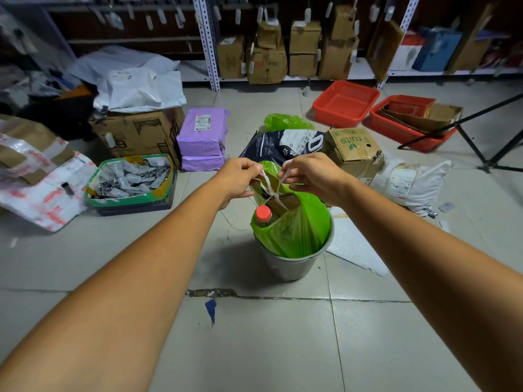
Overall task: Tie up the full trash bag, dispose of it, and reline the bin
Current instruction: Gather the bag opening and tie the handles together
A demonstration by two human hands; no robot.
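Note:
A green trash bag [297, 230] sits in a grey metal bin [291, 267] on the tiled floor. A bottle with a red cap [263, 213] and a piece of cardboard [285, 202] stick out of the bag's mouth. White drawstrings [273, 190] cross above the opening. My left hand [240, 179] pinches one string end at the left. My right hand [311, 176] pinches the other end at the right. Both hands are just above the bag's far rim.
Another green bag [285, 122] lies crumpled on the floor behind a dark pet-food sack [283, 144]. A "fruits" carton [353, 151], purple parcels [202, 137], a box of tags [130, 179] and red baskets [346, 103] ring the bin. Shelving lines the back wall; a tripod leg [481, 154] stands right.

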